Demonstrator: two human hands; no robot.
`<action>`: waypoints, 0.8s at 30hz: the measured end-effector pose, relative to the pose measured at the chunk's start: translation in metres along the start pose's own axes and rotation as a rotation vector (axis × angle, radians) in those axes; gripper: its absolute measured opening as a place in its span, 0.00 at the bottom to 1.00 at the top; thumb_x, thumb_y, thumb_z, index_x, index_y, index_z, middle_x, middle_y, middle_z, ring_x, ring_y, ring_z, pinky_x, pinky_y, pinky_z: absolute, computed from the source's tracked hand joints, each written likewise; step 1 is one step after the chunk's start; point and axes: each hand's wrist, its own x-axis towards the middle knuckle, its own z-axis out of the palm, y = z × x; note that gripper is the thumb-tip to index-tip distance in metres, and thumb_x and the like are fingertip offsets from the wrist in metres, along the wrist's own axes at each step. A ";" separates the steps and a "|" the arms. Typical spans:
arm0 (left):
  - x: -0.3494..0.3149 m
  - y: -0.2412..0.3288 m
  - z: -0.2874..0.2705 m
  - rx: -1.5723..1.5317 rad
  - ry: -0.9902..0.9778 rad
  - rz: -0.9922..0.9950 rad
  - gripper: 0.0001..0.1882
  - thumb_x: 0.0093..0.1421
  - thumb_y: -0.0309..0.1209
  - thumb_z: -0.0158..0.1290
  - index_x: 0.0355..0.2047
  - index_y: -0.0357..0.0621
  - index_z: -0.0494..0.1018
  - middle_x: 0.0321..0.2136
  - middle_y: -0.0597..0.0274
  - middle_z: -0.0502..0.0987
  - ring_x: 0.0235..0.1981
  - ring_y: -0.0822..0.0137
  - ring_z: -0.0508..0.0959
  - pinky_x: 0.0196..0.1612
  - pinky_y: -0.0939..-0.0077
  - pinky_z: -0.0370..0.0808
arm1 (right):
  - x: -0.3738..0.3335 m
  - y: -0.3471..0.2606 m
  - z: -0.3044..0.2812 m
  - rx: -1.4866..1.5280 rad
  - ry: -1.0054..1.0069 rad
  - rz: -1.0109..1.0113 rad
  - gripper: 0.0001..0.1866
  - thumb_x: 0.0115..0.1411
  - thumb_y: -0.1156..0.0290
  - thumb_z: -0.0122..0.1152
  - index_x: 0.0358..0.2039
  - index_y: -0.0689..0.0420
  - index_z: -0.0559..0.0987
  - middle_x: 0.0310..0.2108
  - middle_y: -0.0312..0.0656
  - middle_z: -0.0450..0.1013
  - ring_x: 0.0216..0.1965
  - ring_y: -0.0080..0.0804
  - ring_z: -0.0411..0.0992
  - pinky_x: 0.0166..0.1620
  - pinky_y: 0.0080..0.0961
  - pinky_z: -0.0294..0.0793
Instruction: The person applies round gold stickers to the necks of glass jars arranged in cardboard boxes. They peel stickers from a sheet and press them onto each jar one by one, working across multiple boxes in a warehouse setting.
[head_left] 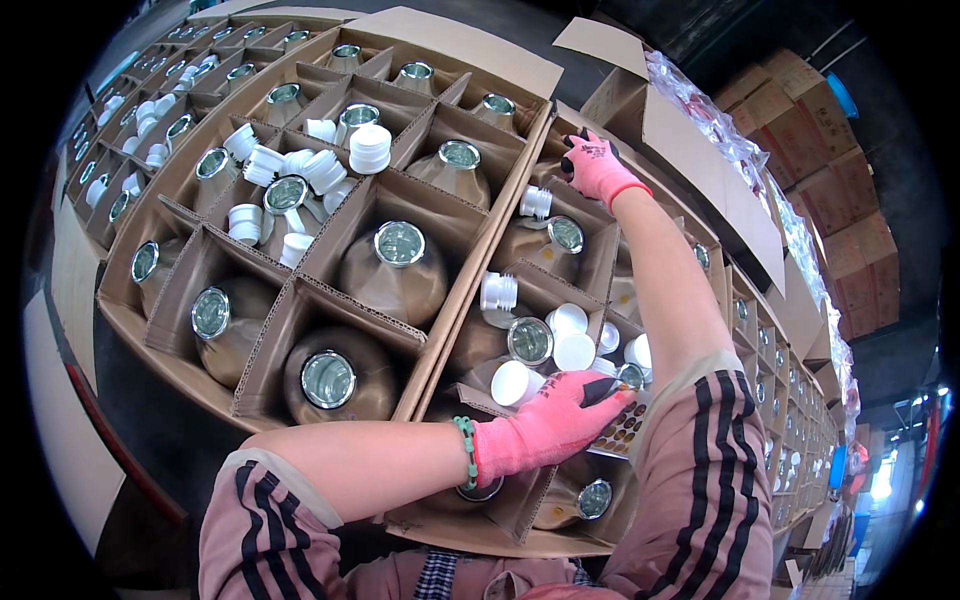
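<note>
Both my hands wear pink gloves with black fingertips. My left hand [550, 420] is low over the near part of the right carton [425, 400], closed on a sheet of small round brown-gold stickers [622, 428]. My right hand [595, 170] reaches to that carton's far end, fingers bent and apart over a compartment; its fingertips partly hide what they touch. Bronze-coloured bulbous flasks with silvery glass mouths, such as this flask [545, 245], stand in the cardboard compartments. White screw caps [570, 335] lie among the flasks between my hands, and another white cap [535, 202] lies near my right hand.
To the left stands another divided carton [190, 375] of flasks [395, 270], with a heap of white caps [310, 170] on it. More cartons run along both sides. Raised carton flaps [710, 170] and clear plastic wrap [700, 100] border the right; stacked brown boxes [820, 170] stand beyond.
</note>
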 end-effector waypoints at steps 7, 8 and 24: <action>-0.001 0.008 -0.003 0.104 0.002 0.024 0.16 0.56 0.39 0.48 0.25 0.36 0.69 0.15 0.69 0.65 0.19 0.79 0.61 0.24 0.80 0.62 | 0.000 -0.011 0.000 -0.097 0.318 0.085 0.12 0.45 0.69 0.54 0.34 0.50 0.76 0.49 0.41 0.61 0.54 0.43 0.56 0.52 0.42 0.56; -0.001 0.010 -0.001 0.089 -0.008 0.031 0.16 0.56 0.39 0.48 0.26 0.36 0.70 0.15 0.68 0.65 0.20 0.79 0.61 0.24 0.80 0.62 | -0.003 -0.002 0.007 -0.083 0.436 0.077 0.10 0.46 0.70 0.51 0.31 0.50 0.76 0.47 0.41 0.63 0.52 0.43 0.59 0.50 0.42 0.57; 0.002 -0.007 0.009 0.037 -0.002 0.185 0.15 0.56 0.40 0.48 0.29 0.39 0.71 0.20 0.67 0.72 0.24 0.79 0.66 0.29 0.81 0.65 | -0.414 -0.092 -0.054 0.234 0.760 -0.060 0.17 0.45 0.65 0.59 0.37 0.55 0.69 0.46 0.47 0.64 0.48 0.53 0.60 0.49 0.51 0.56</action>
